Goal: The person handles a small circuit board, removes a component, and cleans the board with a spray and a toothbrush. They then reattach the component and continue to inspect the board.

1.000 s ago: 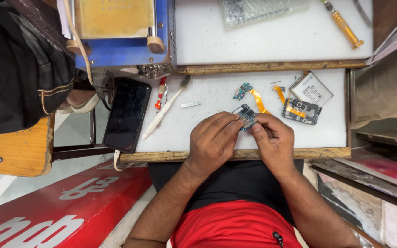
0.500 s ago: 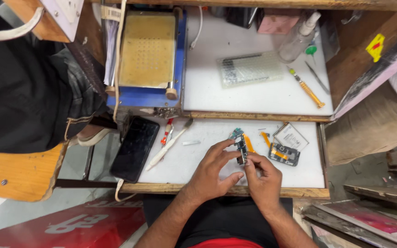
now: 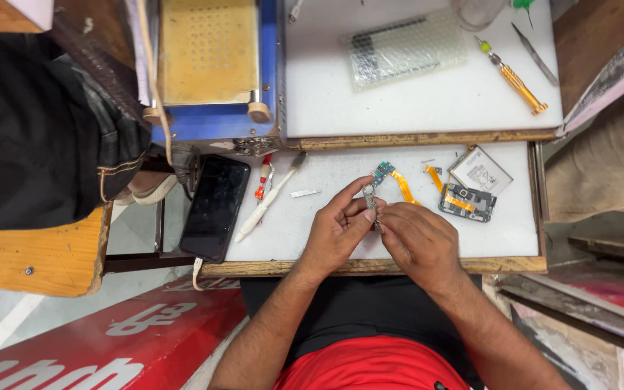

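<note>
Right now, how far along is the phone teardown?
Done: the opened phone body and battery lie apart on the white bench top. In hand: the left hand and right hand pinch a small circuit board. Left: nothing is reassembled; the black screen panel lies aside.

Hidden and cut-off parts, head view.
We cannot read the small grey metal part (image 3: 370, 198): fingers of the left hand (image 3: 334, 235) and right hand (image 3: 420, 242) cover its lower end. The yellow-topped blue machine (image 3: 214, 65) and clear plastic container (image 3: 482, 11) are cropped above.
</note>
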